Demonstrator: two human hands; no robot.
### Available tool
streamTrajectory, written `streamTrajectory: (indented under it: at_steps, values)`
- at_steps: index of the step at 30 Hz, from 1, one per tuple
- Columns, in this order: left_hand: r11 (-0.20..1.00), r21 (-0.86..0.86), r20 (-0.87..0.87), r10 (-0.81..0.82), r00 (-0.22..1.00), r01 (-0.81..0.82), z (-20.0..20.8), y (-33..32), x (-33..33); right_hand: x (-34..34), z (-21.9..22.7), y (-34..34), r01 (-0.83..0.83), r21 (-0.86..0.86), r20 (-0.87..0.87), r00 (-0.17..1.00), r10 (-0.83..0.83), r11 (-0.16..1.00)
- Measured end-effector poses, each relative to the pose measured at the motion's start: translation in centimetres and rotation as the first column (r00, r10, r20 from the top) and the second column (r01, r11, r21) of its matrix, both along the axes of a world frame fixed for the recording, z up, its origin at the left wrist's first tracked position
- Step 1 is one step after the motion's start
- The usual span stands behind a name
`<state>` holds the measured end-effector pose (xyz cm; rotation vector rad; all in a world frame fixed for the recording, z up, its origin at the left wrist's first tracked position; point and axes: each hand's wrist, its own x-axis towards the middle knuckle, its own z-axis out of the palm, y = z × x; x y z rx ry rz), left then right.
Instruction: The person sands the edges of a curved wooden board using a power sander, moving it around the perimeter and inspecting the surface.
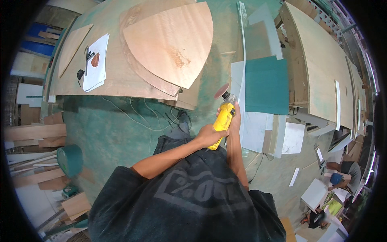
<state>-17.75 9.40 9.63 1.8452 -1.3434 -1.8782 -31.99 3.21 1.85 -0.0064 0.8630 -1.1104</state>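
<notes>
A yellow angle grinder point(224, 119) is held in front of my body, tilted with its round reddish sanding disc point(221, 91) up and away from me. My left hand point(209, 136) is closed around the rear of its body. Higher up, my right hand point(236, 116) wraps the right side near the head, its fingers partly hidden by the tool. Ahead and to the left, a curved, pointed plywood panel point(169, 44) lies over similar panels on a wooden worktable point(115, 60). The disc is apart from the panels.
Papers point(98, 66) with small dark items lie on the worktable. Cables point(133, 115) trail on the green floor below it. Stacked sheets, including a dark green board point(266, 86), stand to the right. A green bin point(69, 160) and wood offcuts line the left. People work at far lower right.
</notes>
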Motion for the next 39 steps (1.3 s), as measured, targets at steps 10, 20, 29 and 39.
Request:
streamTrajectory:
  at_steps: [10,20,29,39]
  values:
    - [0.702,-0.709,0.394,0.319,0.862,0.064,-0.2,-14.7,17.1,4.6,0.5,-1.8,0.048,0.053,-0.121,0.992,-0.041,0.997]
    - [0.503,-0.664,0.695,0.142,0.705,0.553,-10.6,-23.3,17.6,10.7,1.0,-2.0,0.039,-0.046,-0.284,0.958,-0.051,0.998]
    - [0.489,-0.689,0.674,0.164,0.720,0.534,-10.8,-23.2,17.9,12.0,0.1,-1.6,0.087,-0.014,-0.269,0.959,-0.088,0.996]
    - [0.473,-0.671,0.706,0.171,0.687,0.571,-11.6,-23.2,17.6,13.1,0.0,-0.5,0.070,-0.002,-0.317,0.946,-0.067,0.998]
